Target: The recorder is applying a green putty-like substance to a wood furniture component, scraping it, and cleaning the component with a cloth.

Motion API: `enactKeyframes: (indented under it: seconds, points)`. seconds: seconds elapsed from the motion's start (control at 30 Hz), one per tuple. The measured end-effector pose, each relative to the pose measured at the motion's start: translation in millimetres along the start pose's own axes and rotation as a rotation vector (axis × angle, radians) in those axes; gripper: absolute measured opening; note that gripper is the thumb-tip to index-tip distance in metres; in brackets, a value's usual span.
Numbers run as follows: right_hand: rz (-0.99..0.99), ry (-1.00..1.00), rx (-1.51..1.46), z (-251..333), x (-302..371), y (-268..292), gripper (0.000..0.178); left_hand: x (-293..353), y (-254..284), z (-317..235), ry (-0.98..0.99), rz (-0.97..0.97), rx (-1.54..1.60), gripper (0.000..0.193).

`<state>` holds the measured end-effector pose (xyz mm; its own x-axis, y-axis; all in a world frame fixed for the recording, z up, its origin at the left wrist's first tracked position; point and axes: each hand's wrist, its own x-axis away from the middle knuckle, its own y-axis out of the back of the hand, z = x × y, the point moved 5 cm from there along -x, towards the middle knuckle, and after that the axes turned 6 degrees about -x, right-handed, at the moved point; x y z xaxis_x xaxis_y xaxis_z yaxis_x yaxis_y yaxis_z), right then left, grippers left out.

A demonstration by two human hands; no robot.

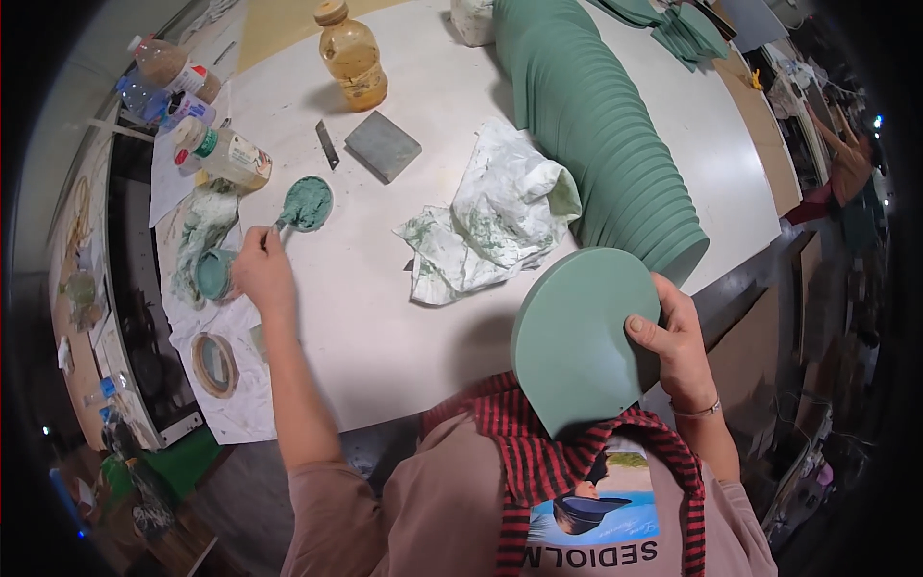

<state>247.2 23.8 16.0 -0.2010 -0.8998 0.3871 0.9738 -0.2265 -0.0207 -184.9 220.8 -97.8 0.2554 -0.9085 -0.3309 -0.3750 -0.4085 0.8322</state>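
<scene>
My left hand [263, 277] is closed in a pinch on a thin, stick-like tool [282, 225]. Its far end reaches the thick green paste in a small round dish [309, 203]. Beside that hand's wrist sits a small cup with green content [212, 274]. My right hand [679, 338] grips a flat green panel [580, 332], thumb on its face and fingers behind the edge. This panel has a rounded top and narrows toward my body, tilted up in front of my chest. A crumpled white cloth with green stains [510, 207] lies beyond it.
A long row of similar green panels [611, 135] leans across the table's right side. A grey block [383, 147], a dark blade [327, 144] and an amber bottle [352, 62] stand farther back. More bottles [226, 154] and a round tape-like ring [213, 365] are at left.
</scene>
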Motion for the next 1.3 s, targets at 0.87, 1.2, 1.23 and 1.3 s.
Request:
enactKeyframes:
  seconds: [0.87,1.2,1.23,1.3]
  points:
    - [0.016,-0.007,0.040,-1,-9,-8,0.033,6,-48,45,0.793,0.238,0.978,0.015]
    - [0.049,-0.011,0.065,-1,-9,-10,0.032,1,-33,33,0.401,0.078,0.625,0.018]
    - [0.040,-0.010,0.053,0,-9,-11,0.031,3,-34,30,0.402,0.077,0.623,0.018]
    - [0.030,-0.008,0.040,0,-9,-11,0.031,7,-39,23,0.404,0.147,0.592,0.018]
